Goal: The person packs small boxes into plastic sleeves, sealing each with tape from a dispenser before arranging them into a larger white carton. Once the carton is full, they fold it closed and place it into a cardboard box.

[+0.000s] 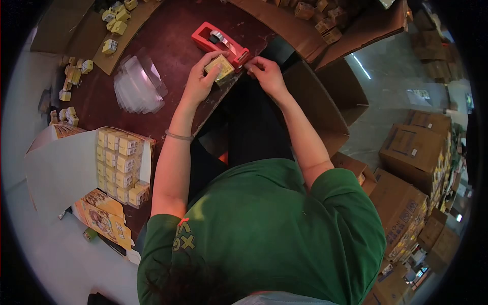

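A: ok where's that yellow box [225, 68] at?
B: just shy of 12 o'clock, by the worktop [178, 30] edge, red tape dispenser [236, 48] at its 12. left hand [199, 80] is curled round it, thumb across the face. right hand [269, 79] is at its 3, fingers bent in, can't tell if they're pinching anything.
A: delicate?
B: looks light and stiffish, probably dents if squeezed. I'd hold opposite sides, gently.
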### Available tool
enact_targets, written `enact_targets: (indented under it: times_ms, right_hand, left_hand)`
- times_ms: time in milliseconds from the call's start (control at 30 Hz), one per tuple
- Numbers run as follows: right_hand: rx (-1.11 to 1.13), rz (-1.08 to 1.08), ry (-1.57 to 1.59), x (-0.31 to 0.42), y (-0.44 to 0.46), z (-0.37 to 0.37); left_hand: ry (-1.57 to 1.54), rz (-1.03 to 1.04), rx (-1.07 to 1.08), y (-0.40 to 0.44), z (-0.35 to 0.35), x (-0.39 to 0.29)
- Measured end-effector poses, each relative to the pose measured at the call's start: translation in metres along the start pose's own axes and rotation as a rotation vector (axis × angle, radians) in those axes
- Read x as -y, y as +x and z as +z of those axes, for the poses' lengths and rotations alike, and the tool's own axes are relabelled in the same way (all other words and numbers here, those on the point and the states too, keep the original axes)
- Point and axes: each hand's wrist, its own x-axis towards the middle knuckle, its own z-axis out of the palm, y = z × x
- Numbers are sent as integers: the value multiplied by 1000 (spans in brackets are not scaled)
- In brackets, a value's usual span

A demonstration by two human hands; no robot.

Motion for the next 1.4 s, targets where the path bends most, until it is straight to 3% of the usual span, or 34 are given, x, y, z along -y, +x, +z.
enact_targets:
  times_ms: [200, 333, 367, 467, 567, 600, 667, 767, 867, 933, 1000, 1100, 1133, 1200, 1300, 1400]
  right_hand:
    - [151, -149, 246, 34, -35, 40]
    - [-87, -236, -104, 42, -33, 62]
    - [-142, -318, -128, 30, -29, 64]
    - [-172, -200, -163, 12, -25, 65]
    - [-212, -419, -428, -14, -33, 72]
    - [-225, -753, -594, -17, -34, 70]
    - [-149, -844, -821, -11, -46, 69]
    - [123, -888, -690, -16, -43, 67]
    - [315, -791, -463, 32, -60, 93]
    - [458, -576, -291, 39, -60, 115]
    - [622, -438, -187, 52, -59, 146]
    - [811, -691, -246, 75, -66, 218]
    - [890, -608, -312, 79, -77, 239]
    - [1016, -660, -365, 54, -87, 280]
    - [901, -843, -452, 16, -100, 307]
    - [901, -765, -304, 25, -90, 293]
  left_hand:
    - [-98, -59, -54, -8, 0, 11]
    - [-287, -84, -24, -11, -2, 6]
    - [-214, -84, -41, -12, -3, 3]
    - [-122, -94, -103, -15, 4, -2]
    - [-196, -120, -222, -10, 3, 6]
    - [-308, -178, -313, -9, 1, 9]
    - [-587, -295, -491, -23, -5, 16]
    - [-819, -636, -495, -63, -3, -3]
    - [-1098, -520, -350, -119, -18, -5]
    - [-888, -523, -338, -175, -33, 1]
    - [-884, -495, -369, -229, -36, 3]
    - [-897, -533, -407, -283, -34, -5]
    - [-902, -532, -435, -295, -30, -7]
    - [-844, -552, -494, -308, -25, -7]
    - [-877, -530, -548, -315, -22, -1]
    - [-870, -505, -536, -313, -18, 5]
